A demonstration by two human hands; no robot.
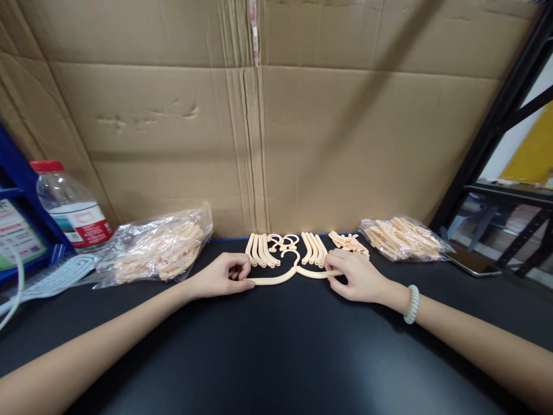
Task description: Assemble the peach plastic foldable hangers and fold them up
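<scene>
Between my two hands, just above or on the black table, is a cream-coloured hanger [276,280] with a curved hook at its middle. My left hand [227,274] pinches the end of its left arm between thumb and fingers. The end of the right arm is gripped by my right hand [355,275], whose fingers partly hide it. Behind the hanger lie a row of curved arm pieces [261,251] on the left, another row of arm pieces [314,249] on the right, and several loose hooks [283,242] between them.
A small pile of cream pieces [349,243] lies behind my right hand. Clear bags of parts stand left [159,248] and right [401,237]. A phone-like flat object [470,262], a red-capped bottle [78,204] and a pale blue brush-like item [56,282] are nearby. Cardboard [173,115] walls the back.
</scene>
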